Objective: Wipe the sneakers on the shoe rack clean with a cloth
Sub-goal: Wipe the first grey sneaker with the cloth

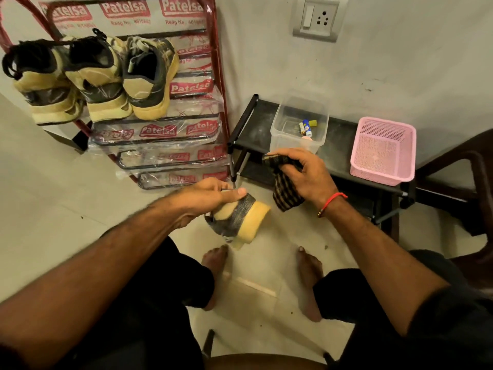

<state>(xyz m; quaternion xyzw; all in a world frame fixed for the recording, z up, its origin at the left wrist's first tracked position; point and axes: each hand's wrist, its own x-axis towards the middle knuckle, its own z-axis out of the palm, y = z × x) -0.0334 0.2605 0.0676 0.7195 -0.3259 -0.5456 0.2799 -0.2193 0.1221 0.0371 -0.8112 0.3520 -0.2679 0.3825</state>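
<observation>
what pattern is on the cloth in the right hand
Dark brown and tan checks on the cloth, head view.

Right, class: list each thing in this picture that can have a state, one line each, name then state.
Sneaker: off the rack, gripped by the left hand.
Cloth: bunched in the right hand, clear of the sneaker.
Three sneakers: on the rack.
Clear tub: open, few small items.
Pink basket: upright.

Person wore dark/black shorts [170, 284], knee-length approx. Arms bare, no sleeves visible. Red thread bracelet [332, 202] w/ small gold bead on right wrist. Left wrist had no band. Feet [213, 265] bare, no footwear or socks.
</observation>
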